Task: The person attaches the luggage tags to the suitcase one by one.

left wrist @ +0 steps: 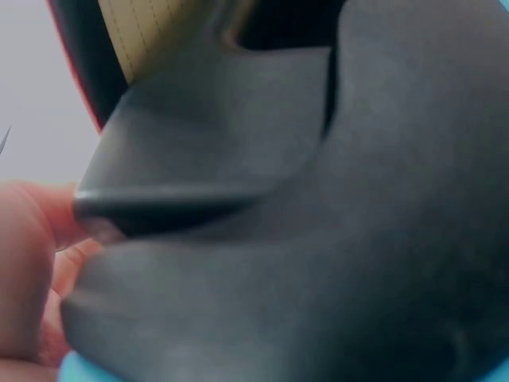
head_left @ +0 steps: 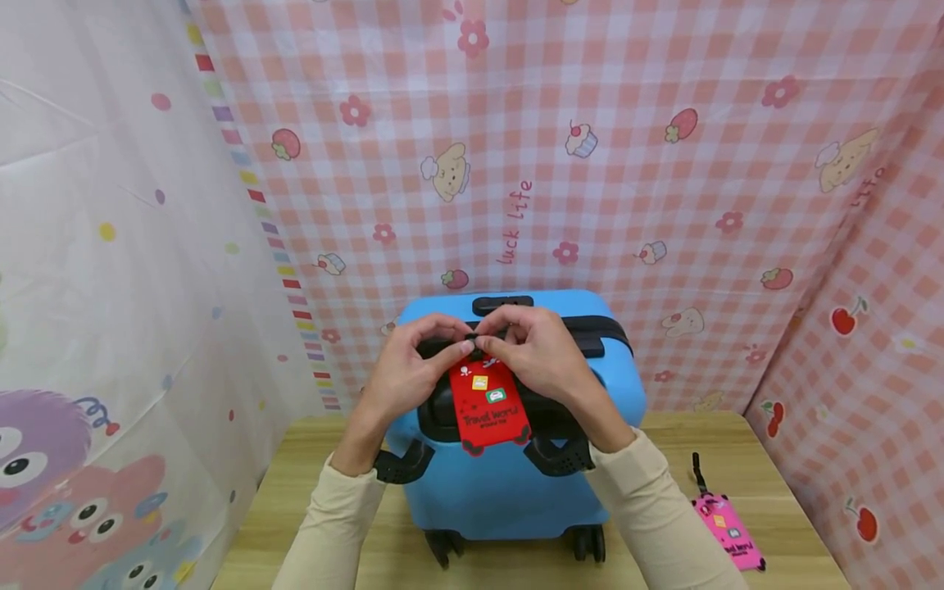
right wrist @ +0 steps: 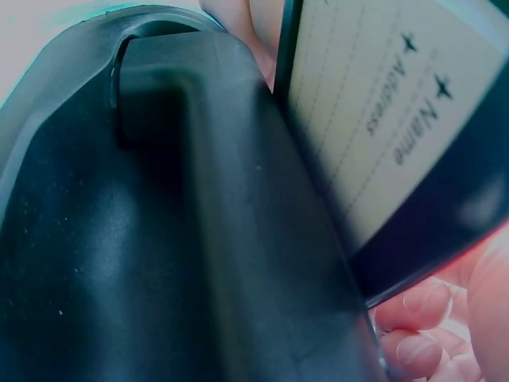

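Observation:
A red luggage tag (head_left: 490,410) with small stickers and lettering hangs over the front of a blue suitcase (head_left: 509,492). My left hand (head_left: 406,365) and right hand (head_left: 542,348) meet above it, both pinching its short black strap (head_left: 476,352) between thumb and fingers. This is right at the suitcase's black handle, which the hands and tag partly cover. In the right wrist view the tag's back shows a card (right wrist: 374,111) printed "Name" and "Address" beside the black handle (right wrist: 246,199). The left wrist view shows black handle plastic (left wrist: 238,159) close up.
A pink luggage tag (head_left: 730,533) with a black strap lies on the wooden table (head_left: 767,483), right of the suitcase. Black camera mounts sit at both wrists. Checked pink cloth (head_left: 516,123) hangs behind, and a white patterned cloth (head_left: 111,246) on the left.

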A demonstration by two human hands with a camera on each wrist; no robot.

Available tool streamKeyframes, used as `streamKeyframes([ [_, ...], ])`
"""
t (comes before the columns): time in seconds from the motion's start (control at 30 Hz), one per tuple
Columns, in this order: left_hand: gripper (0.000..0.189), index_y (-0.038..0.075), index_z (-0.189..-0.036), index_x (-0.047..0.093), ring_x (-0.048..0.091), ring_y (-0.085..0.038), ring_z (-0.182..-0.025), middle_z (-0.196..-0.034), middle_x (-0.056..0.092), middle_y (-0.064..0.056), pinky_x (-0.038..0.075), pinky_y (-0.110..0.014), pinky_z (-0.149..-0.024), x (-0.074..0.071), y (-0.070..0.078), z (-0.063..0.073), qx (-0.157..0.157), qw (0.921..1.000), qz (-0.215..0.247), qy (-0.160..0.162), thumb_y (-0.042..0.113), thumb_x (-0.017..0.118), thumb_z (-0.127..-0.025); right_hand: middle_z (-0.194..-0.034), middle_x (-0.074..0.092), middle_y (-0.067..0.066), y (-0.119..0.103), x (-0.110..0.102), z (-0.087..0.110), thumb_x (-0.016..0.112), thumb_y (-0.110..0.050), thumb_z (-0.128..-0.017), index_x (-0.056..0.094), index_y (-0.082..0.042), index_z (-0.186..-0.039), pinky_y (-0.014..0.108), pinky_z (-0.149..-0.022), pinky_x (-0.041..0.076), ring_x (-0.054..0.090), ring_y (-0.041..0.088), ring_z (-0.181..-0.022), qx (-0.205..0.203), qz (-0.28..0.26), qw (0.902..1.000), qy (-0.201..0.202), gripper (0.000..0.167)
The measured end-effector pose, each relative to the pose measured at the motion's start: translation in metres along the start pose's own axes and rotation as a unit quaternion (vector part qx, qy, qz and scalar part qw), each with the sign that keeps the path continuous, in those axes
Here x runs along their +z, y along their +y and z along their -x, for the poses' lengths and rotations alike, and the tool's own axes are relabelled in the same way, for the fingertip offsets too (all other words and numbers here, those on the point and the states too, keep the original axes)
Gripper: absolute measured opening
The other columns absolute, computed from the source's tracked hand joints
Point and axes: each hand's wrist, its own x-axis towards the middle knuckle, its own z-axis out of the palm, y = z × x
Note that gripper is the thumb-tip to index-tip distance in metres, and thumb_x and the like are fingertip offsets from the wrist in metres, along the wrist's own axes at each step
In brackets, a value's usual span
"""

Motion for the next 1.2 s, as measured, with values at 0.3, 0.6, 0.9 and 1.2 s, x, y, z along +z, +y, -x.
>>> streamKeyframes([
  [0.3,0.012,0.010,-0.104,0.071,0.060,-0.017,-0.100,-0.095,0.071,-0.004,0.047,-0.042,-0.095,-0.0001,0.0002,-0.0012,0.008,0.9999,0.001,0.010,0.014,0.070,-0.093,-0.060,0.055,0.002,0.0000,0.0006,-0.0021,0.071,-0.015,-0.092,0.074,-0.013,-0.097,0.030,-0.050,0.040,0.048,0.020,-0.051,-0.006,-0.002,1.0000,0.006,0.006],
  [0.6,0.013,0.011,-0.105,0.072,0.060,-0.016,-0.100,-0.096,0.071,-0.004,0.048,-0.042,-0.094,-0.0008,0.0001,0.0007,0.007,0.9999,0.007,0.011,0.015,0.071,-0.092,-0.064,0.060,0.003,-0.0008,0.0019,-0.0014,0.071,-0.017,-0.092,0.074,-0.013,-0.098,0.030,-0.050,0.040,0.048,0.020,-0.052,-0.002,-0.002,1.0000,0.006,0.007],
  [0.9,0.015,0.011,-0.107,0.072,0.063,-0.016,-0.097,-0.099,0.071,-0.004,0.052,-0.040,-0.090,-0.0004,0.0002,0.0011,0.013,0.9999,0.009,0.004,0.015,0.071,-0.092,-0.060,0.055,0.003,-0.0012,0.0008,0.0003,0.072,-0.018,-0.091,0.073,-0.013,-0.099,0.031,-0.051,0.041,0.051,0.020,-0.055,0.011,-0.001,0.9999,0.001,0.010],
  [1.2,0.014,0.008,-0.106,0.072,0.063,-0.016,-0.096,-0.097,0.072,-0.005,0.050,-0.040,-0.092,0.0013,-0.0009,0.0005,0.020,0.9998,0.002,0.009,0.012,0.070,-0.092,-0.062,0.056,0.003,-0.0012,-0.0001,0.0013,0.072,-0.015,-0.090,0.073,-0.013,-0.100,0.030,-0.052,0.043,0.053,0.020,-0.059,0.013,-0.001,0.9999,-0.005,0.011],
])
